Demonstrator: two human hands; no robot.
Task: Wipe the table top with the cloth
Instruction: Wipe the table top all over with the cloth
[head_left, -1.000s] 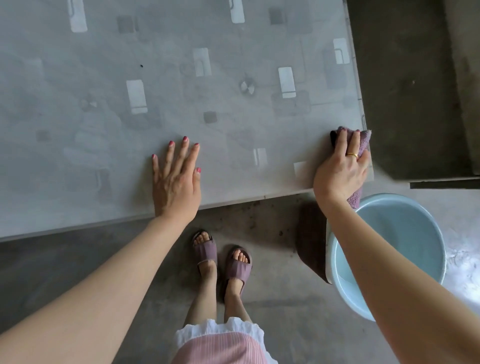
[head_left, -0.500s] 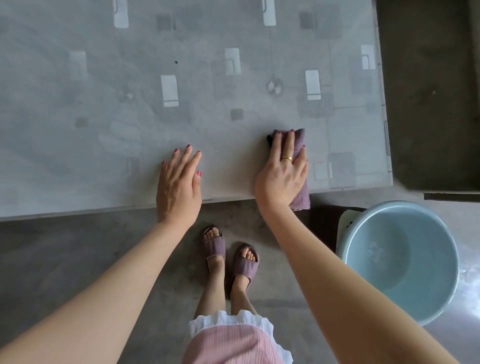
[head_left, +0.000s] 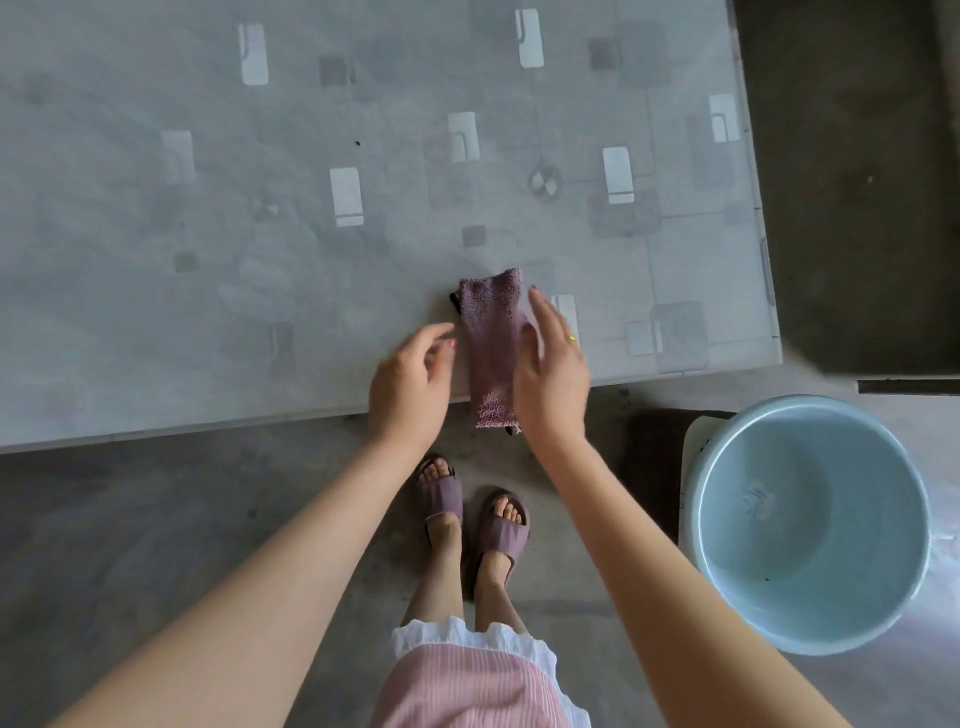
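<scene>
We are hovering our left hand (head_left: 410, 382) and right hand (head_left: 551, 374) – both loose-fingered, holding nothing – beside the cloth (head_left: 492, 343) draped over the table (head_left: 208, 312)'s near edge – soft, light, probably damp, best pinched at its far end.

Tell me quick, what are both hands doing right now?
Left hand: open, fingers loosely curled beside the purple cloth, holding nothing.
Right hand: open, fingers straight at the cloth's right edge, not gripping it.
</scene>
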